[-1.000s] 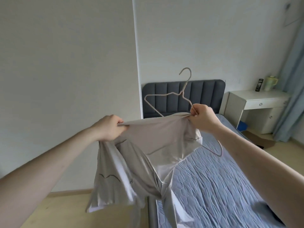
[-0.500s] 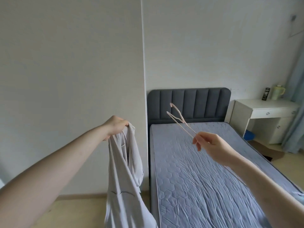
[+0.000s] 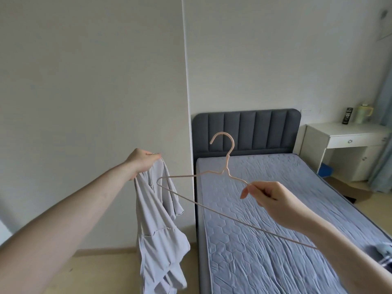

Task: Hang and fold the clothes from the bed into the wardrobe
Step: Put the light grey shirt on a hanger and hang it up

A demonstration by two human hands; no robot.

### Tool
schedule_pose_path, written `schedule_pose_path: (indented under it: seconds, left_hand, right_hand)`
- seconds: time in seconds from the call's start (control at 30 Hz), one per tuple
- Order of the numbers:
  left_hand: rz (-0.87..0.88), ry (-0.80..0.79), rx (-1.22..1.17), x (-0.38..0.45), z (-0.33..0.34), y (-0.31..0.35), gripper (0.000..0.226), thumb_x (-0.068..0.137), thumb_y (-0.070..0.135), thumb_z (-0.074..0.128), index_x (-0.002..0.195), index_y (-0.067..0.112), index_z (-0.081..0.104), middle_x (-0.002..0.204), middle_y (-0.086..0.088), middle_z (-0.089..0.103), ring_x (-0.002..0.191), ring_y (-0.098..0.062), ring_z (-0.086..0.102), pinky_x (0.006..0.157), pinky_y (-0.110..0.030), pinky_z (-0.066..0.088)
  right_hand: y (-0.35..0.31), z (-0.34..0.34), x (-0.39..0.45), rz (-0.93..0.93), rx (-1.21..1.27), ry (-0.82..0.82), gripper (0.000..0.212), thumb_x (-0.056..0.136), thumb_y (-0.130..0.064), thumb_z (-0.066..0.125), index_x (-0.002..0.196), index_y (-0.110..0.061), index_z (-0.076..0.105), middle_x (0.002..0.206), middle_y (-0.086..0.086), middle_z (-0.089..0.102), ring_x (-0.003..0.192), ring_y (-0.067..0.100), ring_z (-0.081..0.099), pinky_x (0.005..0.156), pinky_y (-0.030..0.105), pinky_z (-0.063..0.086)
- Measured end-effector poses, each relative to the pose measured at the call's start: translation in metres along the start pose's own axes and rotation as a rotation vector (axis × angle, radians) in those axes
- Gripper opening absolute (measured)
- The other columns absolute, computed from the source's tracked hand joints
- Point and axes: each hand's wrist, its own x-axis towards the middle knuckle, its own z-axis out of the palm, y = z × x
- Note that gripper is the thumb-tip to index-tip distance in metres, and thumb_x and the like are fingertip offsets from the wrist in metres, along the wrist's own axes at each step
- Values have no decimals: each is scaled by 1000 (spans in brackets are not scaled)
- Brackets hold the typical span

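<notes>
My left hand (image 3: pixel 142 160) grips the top edge of a pale grey garment (image 3: pixel 158 225), which hangs limp beside the bed's left side. My right hand (image 3: pixel 269 200) pinches a thin beige wire hanger (image 3: pixel 227 166) by its right shoulder, hook upward, over the blue quilted mattress (image 3: pixel 265 240). The hanger is clear of the garment; its left end reaches toward the cloth. More clothing (image 3: pixel 381 254) lies at the bed's right edge, partly cut off. The wardrobe is not in view.
A white wall panel (image 3: pixel 95 124) stands left of the bed, with a dark grey headboard (image 3: pixel 246 130) behind. A white desk (image 3: pixel 347 143) with a mug and a dark bottle stands at the right, next to a blue curtain (image 3: pixel 384 145). Wood floor lies below.
The hanger has come out of the garment. My right hand carried it right and turned its hook upward, while my left hand alone keeps the garment hanging down.
</notes>
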Motion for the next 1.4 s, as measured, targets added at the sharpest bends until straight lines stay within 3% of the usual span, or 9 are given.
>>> schedule_pose_path:
  seconds: [0.23, 0.43, 0.5, 0.6, 0.7, 0.87, 1.03, 1.13, 1.4]
  left_hand:
    - [148, -85, -89, -4, -2, 13, 36, 85, 60, 65, 87, 26, 51, 93, 4, 42, 86, -15, 35, 66, -29, 28]
    - [394, -64, -212, -20, -10, 51, 55, 96, 43, 64, 69, 7, 31, 79, -6, 20, 77, -26, 21, 73, -36, 17]
    - [441, -84, -281, -26, -14, 66, 55, 93, 46, 65, 71, 3, 38, 80, -7, 23, 78, -26, 24, 73, -36, 20]
    - [471, -135, -392, -36, -13, 86, 48, 86, 53, 69, 85, 5, 70, 88, 3, 47, 85, -12, 45, 83, -31, 38]
    - [538, -212, -416, -49, -4, 97, 45, 100, 37, 64, 94, -8, 68, 93, 2, 52, 92, -9, 49, 91, -28, 40]
    - [649, -259, -238, -58, -7, 105, 59, 99, 47, 59, 82, -10, 52, 84, 1, 36, 81, -16, 35, 76, -33, 32]
    - [624, 81, 149, -35, -33, 97, 51, 102, 33, 59, 64, 15, 31, 65, -1, 22, 63, -18, 21, 59, -36, 18]
    - [527, 131, 389, -9, -42, 75, 52, 99, 40, 60, 65, 17, 28, 59, 0, 23, 61, -23, 24, 56, -37, 20]
    - [430, 90, 435, 15, -30, 46, 54, 99, 41, 58, 65, 19, 24, 58, 2, 22, 62, -25, 25, 57, -36, 18]
  right_hand:
    - [-7, 20, 8, -7, -8, -31, 33, 108, -29, 47, 90, -29, 75, 53, -7, 31, 48, 12, 24, 47, 23, 21]
    - [-5, 41, 17, 43, 18, -91, 35, 109, -28, 46, 91, -22, 76, 51, -9, 33, 44, 7, 25, 45, 20, 22]
    - [-5, 48, 19, 37, 17, -114, 36, 108, -30, 45, 90, -24, 76, 54, -5, 34, 46, 9, 25, 46, 22, 23]
    - [-7, 61, 24, 24, 62, -97, 38, 108, -30, 45, 85, -23, 75, 61, 3, 35, 48, 12, 23, 47, 25, 21]
    - [-6, 78, 24, 39, 256, 5, 42, 109, -30, 45, 77, -19, 71, 58, 3, 32, 50, 17, 22, 48, 31, 18]
    - [-8, 79, 24, 65, 524, 59, 46, 107, -34, 44, 70, -16, 65, 54, 3, 32, 48, 14, 22, 47, 29, 16]
    - [-1, 49, 20, 63, 246, 37, 46, 108, -31, 46, 72, -13, 67, 53, -2, 35, 48, 14, 25, 47, 26, 20]
    - [4, 30, 15, 90, 169, 55, 46, 108, -30, 47, 72, -11, 68, 53, 0, 36, 48, 16, 25, 47, 26, 19]
    - [3, 12, 8, 110, 169, 22, 48, 106, -34, 47, 73, -8, 69, 52, 3, 38, 48, 18, 25, 48, 30, 19]
